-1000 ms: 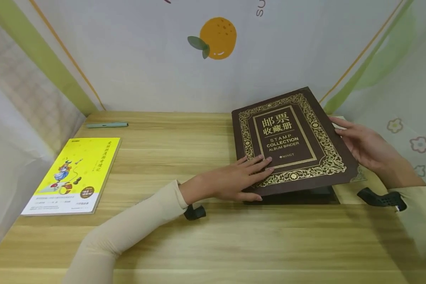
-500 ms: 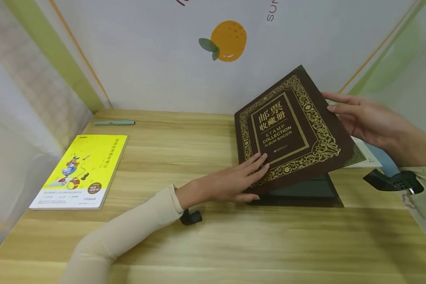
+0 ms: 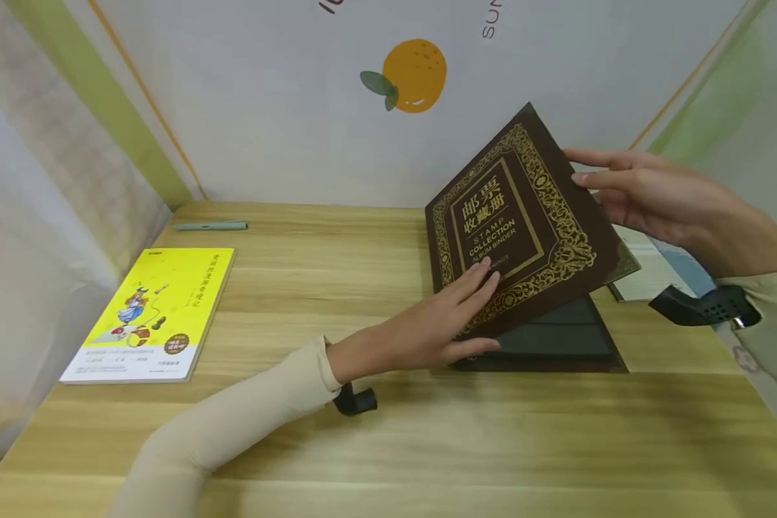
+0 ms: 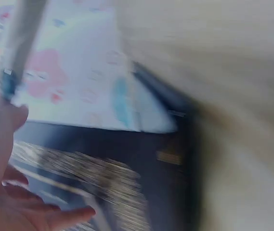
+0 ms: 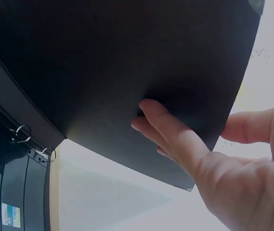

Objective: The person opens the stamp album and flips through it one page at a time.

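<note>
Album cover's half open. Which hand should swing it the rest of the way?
Probably the right hand: it holds the raised cover's free edge, fingers underneath. The left hand lies flat near the spine.

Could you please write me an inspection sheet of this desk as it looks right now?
Surface: wooden desk.
Job's things: brown stamp album, cover half raised, black pages under it.
Clutter: yellow book and green pen at left; papers beside the album.
Hands: left hand flat on the cover's lower edge; right hand lifts its far edge, fingers behind.
Cables: nothing seen.
Surroundings: wall with orange picture.
</note>
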